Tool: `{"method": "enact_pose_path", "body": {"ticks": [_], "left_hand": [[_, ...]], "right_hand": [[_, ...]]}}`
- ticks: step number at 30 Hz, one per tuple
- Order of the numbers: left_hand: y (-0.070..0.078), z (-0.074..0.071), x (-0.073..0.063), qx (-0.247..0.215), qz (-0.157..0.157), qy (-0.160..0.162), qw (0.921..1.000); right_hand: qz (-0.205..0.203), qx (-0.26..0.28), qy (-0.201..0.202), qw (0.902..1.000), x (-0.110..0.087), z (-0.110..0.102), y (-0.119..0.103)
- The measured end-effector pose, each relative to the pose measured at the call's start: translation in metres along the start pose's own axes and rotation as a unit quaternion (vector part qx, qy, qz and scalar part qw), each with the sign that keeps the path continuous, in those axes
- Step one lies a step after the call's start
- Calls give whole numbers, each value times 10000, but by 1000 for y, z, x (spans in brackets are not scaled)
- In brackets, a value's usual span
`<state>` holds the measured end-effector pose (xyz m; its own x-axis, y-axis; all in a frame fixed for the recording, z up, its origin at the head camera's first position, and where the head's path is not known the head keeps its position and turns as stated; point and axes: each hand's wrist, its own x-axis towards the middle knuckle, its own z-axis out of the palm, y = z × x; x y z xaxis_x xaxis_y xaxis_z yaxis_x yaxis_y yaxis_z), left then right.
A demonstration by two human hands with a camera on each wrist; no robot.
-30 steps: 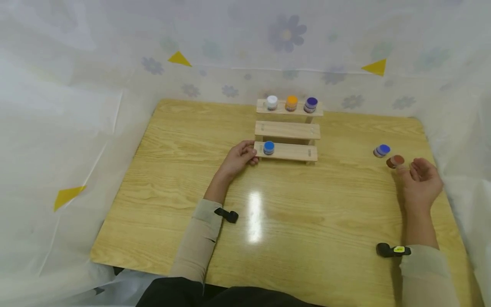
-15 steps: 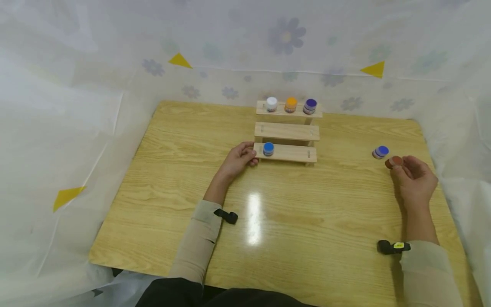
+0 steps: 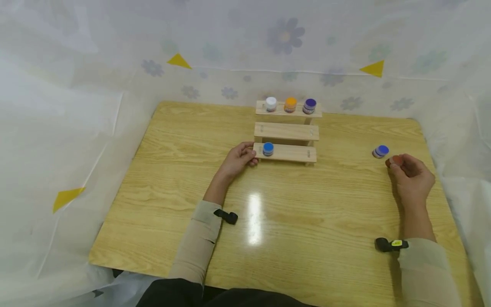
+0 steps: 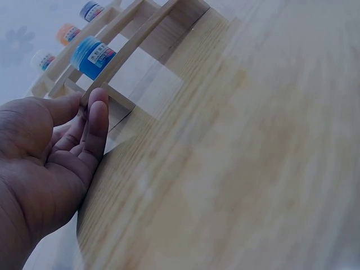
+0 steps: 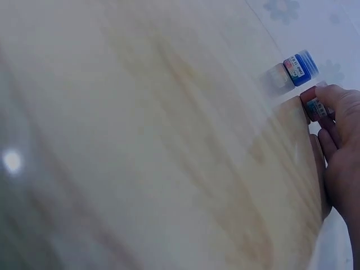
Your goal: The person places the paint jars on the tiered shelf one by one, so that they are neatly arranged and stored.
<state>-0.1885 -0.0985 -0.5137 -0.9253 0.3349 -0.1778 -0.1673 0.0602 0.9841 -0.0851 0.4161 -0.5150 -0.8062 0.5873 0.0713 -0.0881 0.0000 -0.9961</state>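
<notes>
Your left hand (image 3: pixel 238 161) pinches the nine-o'clock end of the rack (image 3: pixel 289 152); your right hand (image 3: pixel 416 183) pinches the brown jar (image 3: pixel 397 160), at two o'clock on the table (image 3: pixel 326 213). Grip its sides squarely, clear of the blue jar (image 3: pixel 381 151).

Looks like a makeshift recording booth, walled in at left, right and back by thin whitish sheeting (image 3: pixel 61 128), creased and printed along the back with pale purple and green flowers (image 3: pixel 285 36). Wraps closely round a single wood-grain tabletop (image 3: pixel 314 209) with rounded corners. Carries yellow triangles (image 3: pixel 374 69) on back and left sides, and shows small black cameras (image 3: pixel 230 218) strapped over beige sleeves (image 3: pixel 192 245). Hard to place further as home, lab or office.
</notes>
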Motion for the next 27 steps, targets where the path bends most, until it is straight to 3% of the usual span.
{"method": "enact_pose_path", "body": {"ticks": [12,20,27], "left_hand": [[3,1,-2,96,-27,-31,9999],[0,1,-3,117,-70,-54,9999],[2,1,-2,61,-49,-3,10000]], "right_hand": [[271,60,502,9984,-9,1,0],[-246,393,452,9979,-28,5,8],[-229,395,334,9984,-35,18,6]]}}
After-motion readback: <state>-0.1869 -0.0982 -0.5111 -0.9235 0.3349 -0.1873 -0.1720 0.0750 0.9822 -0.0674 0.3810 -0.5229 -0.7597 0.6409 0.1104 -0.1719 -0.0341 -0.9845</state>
